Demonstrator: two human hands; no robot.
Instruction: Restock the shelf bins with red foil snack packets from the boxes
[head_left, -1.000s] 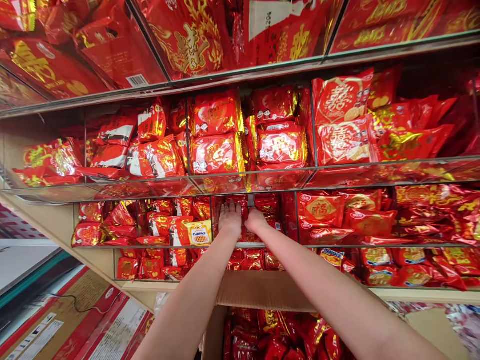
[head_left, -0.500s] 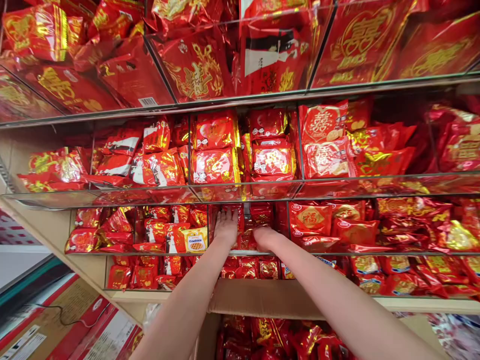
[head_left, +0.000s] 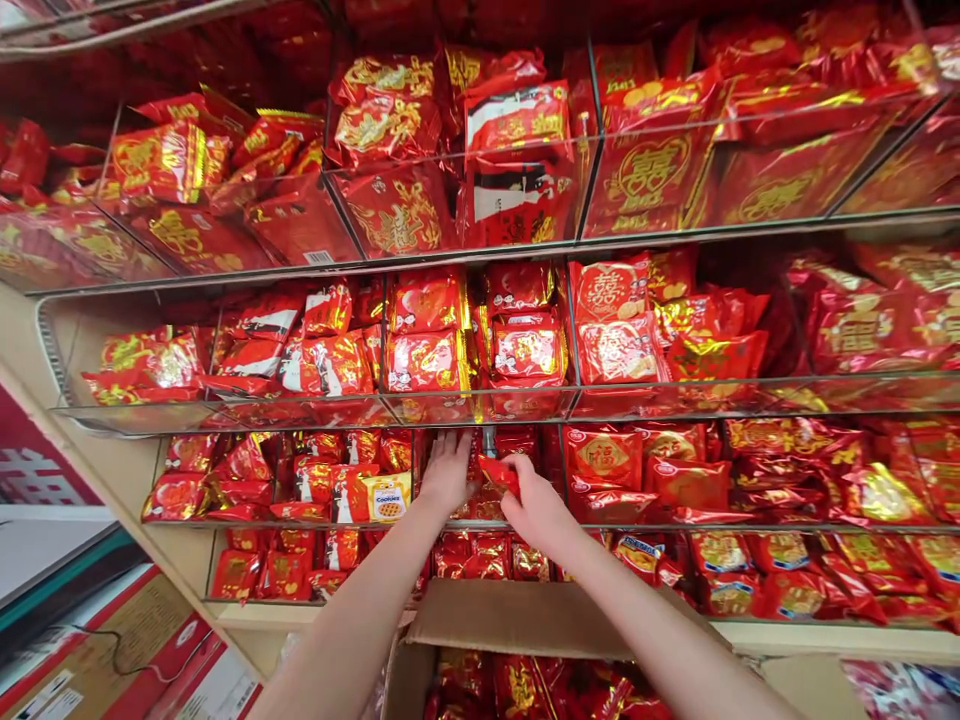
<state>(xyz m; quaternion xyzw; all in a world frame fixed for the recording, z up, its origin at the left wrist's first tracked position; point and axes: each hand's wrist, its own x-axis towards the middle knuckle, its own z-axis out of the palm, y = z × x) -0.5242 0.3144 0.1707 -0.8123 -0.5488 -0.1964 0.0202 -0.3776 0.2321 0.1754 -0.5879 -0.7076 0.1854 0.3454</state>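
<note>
My right hand point(head_left: 536, 505) pinches a small red snack packet point(head_left: 498, 474) in front of a middle compartment on the third shelf down. My left hand point(head_left: 448, 472) reaches into the same compartment, its fingers stretched out flat; what lies under its fingertips is partly hidden. More red packets point(head_left: 517, 438) sit at the back, behind my right hand. Below my forearms stands an open cardboard box point(head_left: 510, 615) with red and gold packets point(head_left: 517, 685) inside.
Clear plastic dividers and front lips edge the shelves point(head_left: 480, 408), filled with red packets. A yellow cookie packet point(head_left: 389, 497) lies left of my left hand. Right of my right hand are round-print red packets point(head_left: 604, 455). Cartons point(head_left: 142, 640) stand at lower left.
My right hand has drawn back a little and now holds a red packet up in its fingers. My left hand stays in the compartment. The view has tilted upward.
</note>
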